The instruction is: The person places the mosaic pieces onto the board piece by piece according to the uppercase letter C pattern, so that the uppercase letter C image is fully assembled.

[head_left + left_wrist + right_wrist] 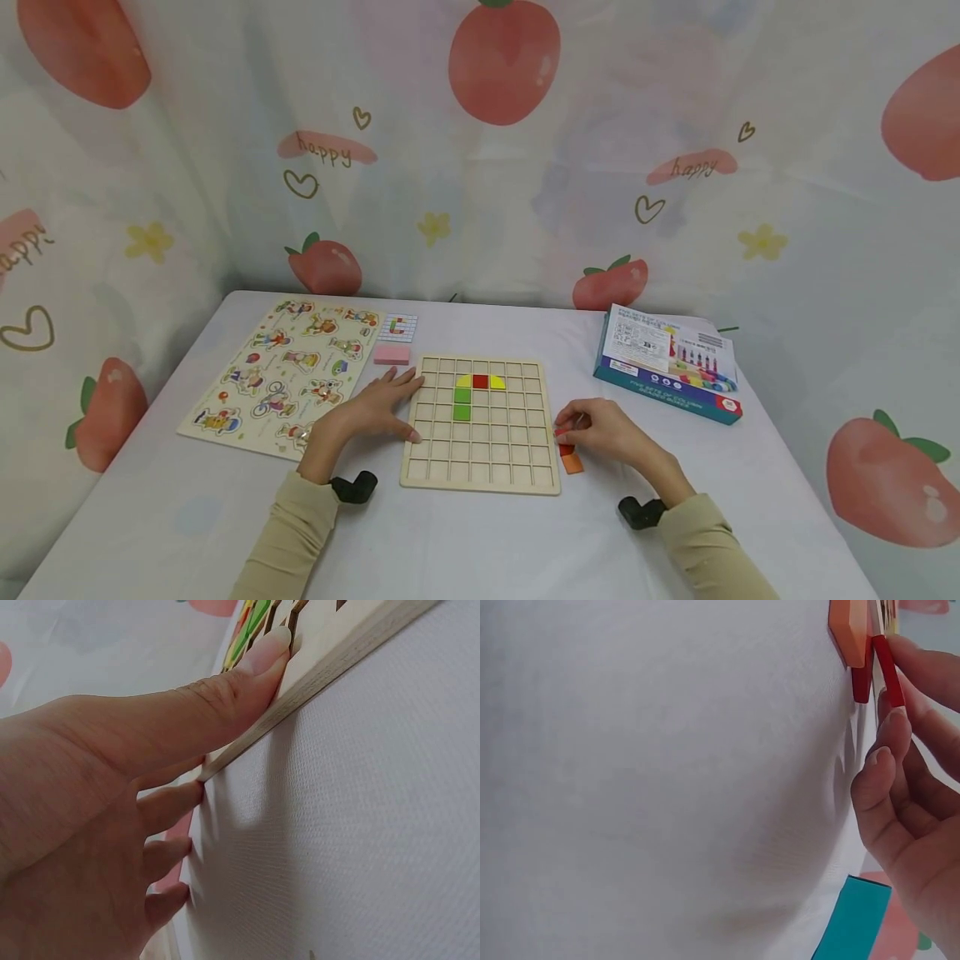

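A square wooden grid board lies mid-table. In its upper cells sit a red square tile between two yellow rounded tiles, with two green square tiles below the left one. My left hand rests at the board's left edge, its thumb lying on the rim and its other fingers spread along the side. Beside the right edge, my right hand pinches a red tile between thumb and fingers. Another red tile and an orange tile lie just below it.
A wooden picture puzzle board lies to the left. Behind the grid board are a small pattern card and a pink block. A teal-edged box stands at the back right. Patterned cloth hangs behind the table.
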`<state>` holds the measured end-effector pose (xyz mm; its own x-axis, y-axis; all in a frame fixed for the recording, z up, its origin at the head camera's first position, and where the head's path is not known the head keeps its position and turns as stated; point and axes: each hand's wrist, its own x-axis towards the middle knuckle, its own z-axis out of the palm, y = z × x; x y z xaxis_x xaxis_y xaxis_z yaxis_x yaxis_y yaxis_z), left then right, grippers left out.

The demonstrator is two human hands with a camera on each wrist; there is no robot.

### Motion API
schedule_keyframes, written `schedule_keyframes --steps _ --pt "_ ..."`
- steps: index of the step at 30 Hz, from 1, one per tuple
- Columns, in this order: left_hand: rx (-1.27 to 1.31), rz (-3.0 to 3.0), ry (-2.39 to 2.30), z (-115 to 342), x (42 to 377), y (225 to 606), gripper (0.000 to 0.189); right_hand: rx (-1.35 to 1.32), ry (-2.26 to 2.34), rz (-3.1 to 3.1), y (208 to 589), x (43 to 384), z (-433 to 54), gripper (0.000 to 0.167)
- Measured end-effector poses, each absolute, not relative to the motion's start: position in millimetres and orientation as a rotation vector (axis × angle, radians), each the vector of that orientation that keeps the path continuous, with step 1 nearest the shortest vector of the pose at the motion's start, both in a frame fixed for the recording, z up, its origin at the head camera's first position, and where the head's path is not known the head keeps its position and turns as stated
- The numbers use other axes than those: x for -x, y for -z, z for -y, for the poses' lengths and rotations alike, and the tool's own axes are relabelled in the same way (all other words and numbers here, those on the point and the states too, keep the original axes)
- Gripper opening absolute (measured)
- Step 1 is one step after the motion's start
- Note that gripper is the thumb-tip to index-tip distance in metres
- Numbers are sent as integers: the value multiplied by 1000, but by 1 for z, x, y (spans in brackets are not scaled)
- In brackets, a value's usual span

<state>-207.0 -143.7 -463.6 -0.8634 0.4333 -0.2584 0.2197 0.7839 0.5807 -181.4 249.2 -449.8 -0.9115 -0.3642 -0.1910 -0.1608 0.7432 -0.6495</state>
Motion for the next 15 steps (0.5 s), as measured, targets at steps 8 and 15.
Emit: schedule_keyframes --steps 8,15 --pt "-504 -2594 -780 144 207 464 99 483 890 -2618 446 181 -251 15" --pt "-513 -2592 -782 144 207 462 100 492 962 -2593 442 180 -251 10"
